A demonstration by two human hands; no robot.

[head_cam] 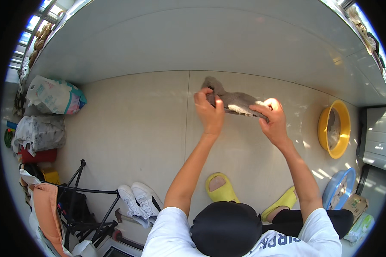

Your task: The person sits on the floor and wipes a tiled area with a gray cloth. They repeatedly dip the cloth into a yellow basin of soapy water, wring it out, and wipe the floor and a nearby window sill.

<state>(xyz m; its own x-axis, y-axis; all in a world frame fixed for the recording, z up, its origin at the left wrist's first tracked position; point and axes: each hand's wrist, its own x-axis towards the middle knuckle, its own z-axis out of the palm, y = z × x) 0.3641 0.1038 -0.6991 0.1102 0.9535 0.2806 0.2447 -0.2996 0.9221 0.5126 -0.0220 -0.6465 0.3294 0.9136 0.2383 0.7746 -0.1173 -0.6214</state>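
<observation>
A grey, fluffy cloth (236,98) is stretched sideways between my two hands, above the tiled floor (132,128) and close to a low pale wall. My left hand (210,112) grips its left end, where a fold sticks up past the fingers. At the right end, my right hand (272,119) pinches the cloth between thumb and fingers. Bright sunlight falls on its lower edge and on my right fingers. Part of each end is hidden behind the hands.
To the right stands a yellow basin (323,128) with cloudy water and something grey inside. A blue basin (350,186) holds items. White sneakers (141,200), a hammer (118,216) and a black folding frame (78,189) sit at lower left. Plastic packages (53,96) line the left side.
</observation>
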